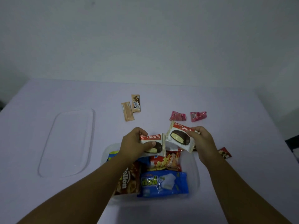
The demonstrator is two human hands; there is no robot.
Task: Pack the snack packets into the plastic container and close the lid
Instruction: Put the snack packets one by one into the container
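Each hand pinches a pie packet over the clear box [196, 172]: left hand [134, 143] one packet [154, 143], right hand [202, 141] another packet [179, 137].

The clear plastic container [196, 173] and its flat transparent plastic lid [68, 141] look smooth and faintly glossy. The two white-and-red Choco Pie wrappers [179, 136] are shiny film with crimped edges. The blue snack packet [163, 183] gleams like glossy foil. The pale lilac table surface [242, 110] appears matt, possibly cloth, though the dim view leaves that uncertain.
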